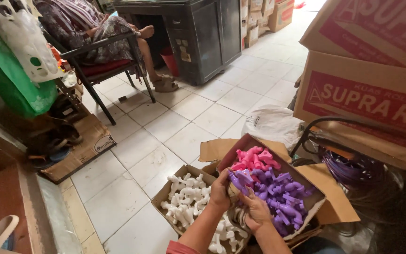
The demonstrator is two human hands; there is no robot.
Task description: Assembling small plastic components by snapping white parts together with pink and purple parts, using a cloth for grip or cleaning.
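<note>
Both hands meet over a box of plastic taps: the left hand grips a purple tap; the right hand, just below it, appears closed on the same piece.

Purple taps, pink taps and white taps are seen in brown cardboard boxes on white floor tiles.

Two bare forearms enter from 6 o'clock, left hand and right hand ungloved, no rings or watch visible, with a reddish sleeve edge (only a sliver shows) on the left arm near the frame bottom.
</note>
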